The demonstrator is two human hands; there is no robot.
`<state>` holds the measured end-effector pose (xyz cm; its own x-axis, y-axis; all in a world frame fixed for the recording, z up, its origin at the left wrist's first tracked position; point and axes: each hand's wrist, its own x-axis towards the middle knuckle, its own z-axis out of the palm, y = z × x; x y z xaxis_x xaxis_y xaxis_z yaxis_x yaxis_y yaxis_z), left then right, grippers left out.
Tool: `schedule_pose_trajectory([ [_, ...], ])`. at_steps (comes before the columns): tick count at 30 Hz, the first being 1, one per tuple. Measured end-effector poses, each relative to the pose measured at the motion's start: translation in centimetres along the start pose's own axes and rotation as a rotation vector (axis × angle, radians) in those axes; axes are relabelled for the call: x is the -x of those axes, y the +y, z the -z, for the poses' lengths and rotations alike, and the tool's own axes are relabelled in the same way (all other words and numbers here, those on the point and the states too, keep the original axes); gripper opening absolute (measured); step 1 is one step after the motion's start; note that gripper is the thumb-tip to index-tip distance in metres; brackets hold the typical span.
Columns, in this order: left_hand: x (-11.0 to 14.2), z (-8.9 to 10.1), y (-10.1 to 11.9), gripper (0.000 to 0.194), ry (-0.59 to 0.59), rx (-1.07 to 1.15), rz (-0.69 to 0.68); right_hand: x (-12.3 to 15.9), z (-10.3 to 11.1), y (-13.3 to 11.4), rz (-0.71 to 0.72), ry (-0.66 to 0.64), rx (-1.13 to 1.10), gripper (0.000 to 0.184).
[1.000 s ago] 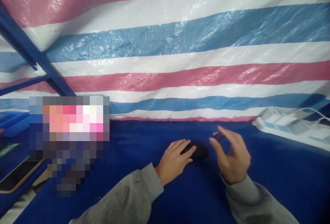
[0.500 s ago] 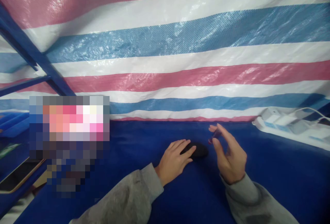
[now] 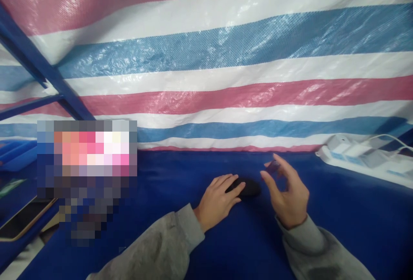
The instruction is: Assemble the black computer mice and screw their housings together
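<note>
A black computer mouse [image 3: 250,188], low and rounded, lies on the blue table surface. My left hand [image 3: 221,198] grips its left end, with the fingers over the top and the thumb at the near side. Just to the right, my right hand [image 3: 287,194] is raised above the table. Its thumb and fingertips close on a small dark purplish piece [image 3: 272,167], glossy and partly hidden by the fingers. What kind of thing that piece is, I cannot make out.
At the right edge lies a white power strip [image 3: 364,166] with plugs and white cables. A phone [image 3: 27,217] rests at the far left, near a blue tray [image 3: 19,155]. A pixelated patch hides whatever stands beside them. Striped plastic sheeting [image 3: 206,95] hangs behind the table.
My right hand has shifted slightly left, and its fingers have turned the small dark piece about. My left hand and the mouse have stayed put.
</note>
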<state>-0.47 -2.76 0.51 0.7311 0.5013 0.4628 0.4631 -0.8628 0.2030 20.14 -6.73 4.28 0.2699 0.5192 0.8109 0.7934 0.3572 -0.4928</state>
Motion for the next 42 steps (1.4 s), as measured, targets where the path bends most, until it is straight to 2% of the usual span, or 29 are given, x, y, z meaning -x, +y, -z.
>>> schedule_pose_trajectory([
  [12, -0.2, 0.2, 0.2, 0.038, -0.014, 0.036, 0.008, 1.0, -0.3, 1.0, -0.063, 0.046, -0.061, 0.063],
  [17, -0.1, 0.1, 0.1, 0.039, -0.019, 0.027, 0.002, 0.9, -0.3, 0.9, -0.067, -0.013, -0.071, 0.060],
  [20, -0.1, 0.1, 0.1, 0.041, -0.031, 0.017, -0.005, 0.5, 0.0, 0.6, -0.018, -0.059, -0.097, 0.057],
  [24, -0.1, 0.1, 0.1, 0.040, -0.037, 0.004, -0.004, -0.2, 0.5, -0.1, 0.097, 0.004, -0.007, 0.047],
  [27, -0.1, 0.1, 0.1, 0.040, -0.033, 0.003, 0.004, -0.4, 0.7, -0.4, 0.126, -0.014, -0.058, 0.049],
  [29, -0.1, 0.1, 0.1, 0.041, -0.029, 0.003, 0.004, -0.3, 0.6, -0.3, 0.121, -0.047, -0.093, 0.050],
  [34, -0.1, 0.2, 0.1, 0.040, -0.024, 0.012, 0.003, 0.1, 0.4, 0.1, 0.053, 0.033, -0.082, 0.048],
  [38, -0.1, 0.2, 0.1, 0.041, -0.034, 0.011, 0.002, 0.1, 0.3, 0.2, 0.027, -0.050, -0.105, 0.047],
  [42, -0.1, 0.1, 0.1, 0.040, -0.031, 0.013, 0.003, 0.1, 0.3, 0.1, 0.035, 0.064, -0.037, 0.049],
])
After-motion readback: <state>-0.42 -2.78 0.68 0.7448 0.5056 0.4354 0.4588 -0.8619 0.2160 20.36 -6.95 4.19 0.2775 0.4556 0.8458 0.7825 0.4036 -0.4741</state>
